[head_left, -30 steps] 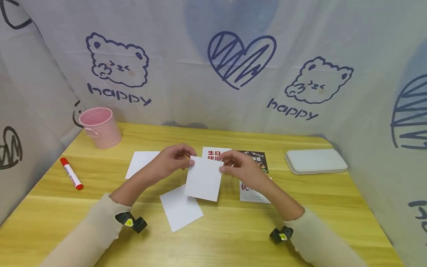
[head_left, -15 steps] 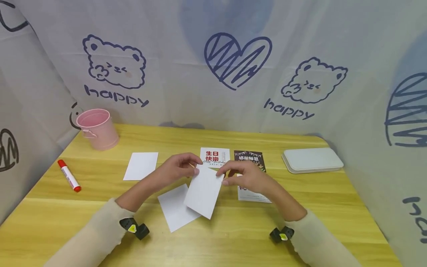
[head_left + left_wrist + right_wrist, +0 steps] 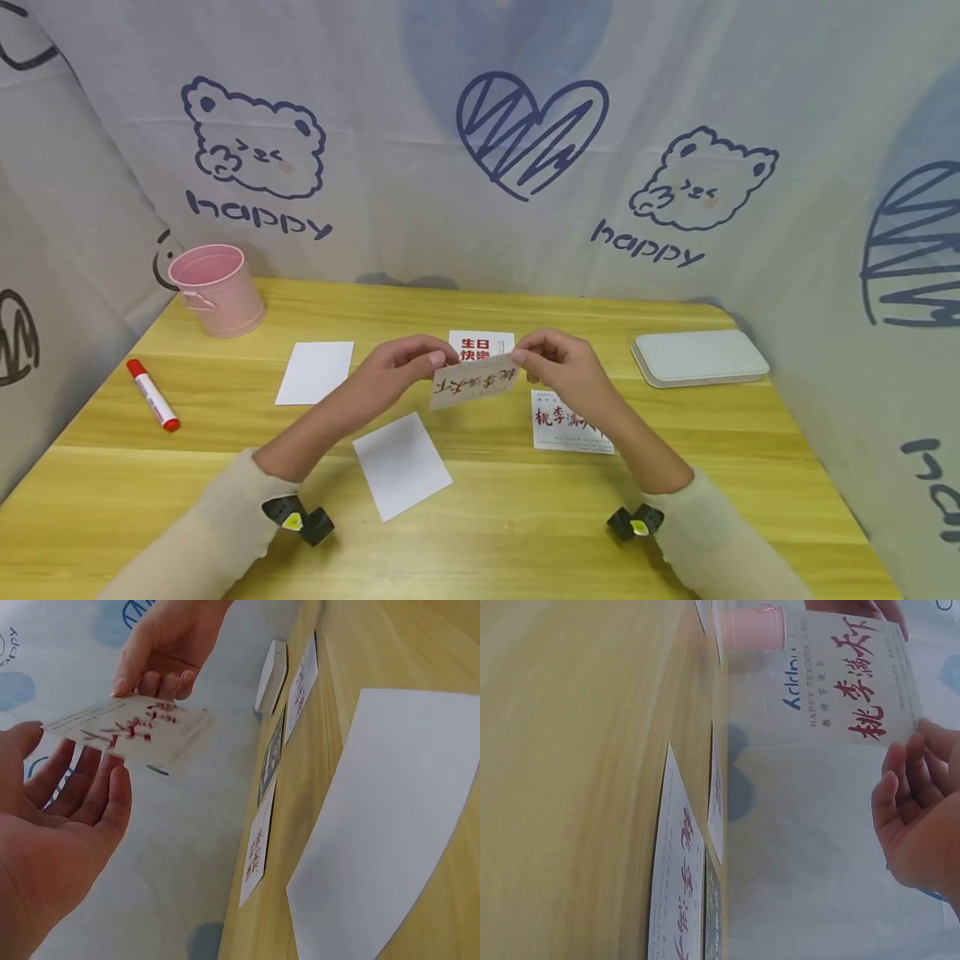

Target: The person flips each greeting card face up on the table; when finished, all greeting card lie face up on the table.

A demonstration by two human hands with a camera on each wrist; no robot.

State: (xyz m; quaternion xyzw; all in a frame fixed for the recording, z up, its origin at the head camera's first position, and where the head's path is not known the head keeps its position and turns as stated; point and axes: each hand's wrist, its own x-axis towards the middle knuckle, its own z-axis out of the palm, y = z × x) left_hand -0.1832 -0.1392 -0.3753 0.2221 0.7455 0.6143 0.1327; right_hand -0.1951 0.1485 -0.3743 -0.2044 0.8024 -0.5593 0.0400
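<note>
Both hands hold one card (image 3: 474, 382) above the table, its printed face with reddish characters tilted and upside down in the head view. My left hand (image 3: 401, 362) pinches one corner between thumb and fingers. At the opposite corner, my right hand (image 3: 562, 362) grips the same edge. The right wrist view shows the card's red lettering (image 3: 862, 675) clearly, with the right fingers loosely curled beside it. Below the held card lies a blank white card (image 3: 402, 467). Behind it, a card with red characters (image 3: 480, 343) is partly covered from view.
Another blank card (image 3: 315, 372) lies to the left. A printed card (image 3: 570, 423) sits under the right forearm, and a dark card (image 3: 271, 761) shows in the left wrist view. A pink bucket (image 3: 228, 296), a red marker (image 3: 153, 396) and a white case (image 3: 700, 357) stand around the edges.
The held card has turned from its blank side to its printed side, swinging up and away from the blank card below. Both hands stay at its corners.
</note>
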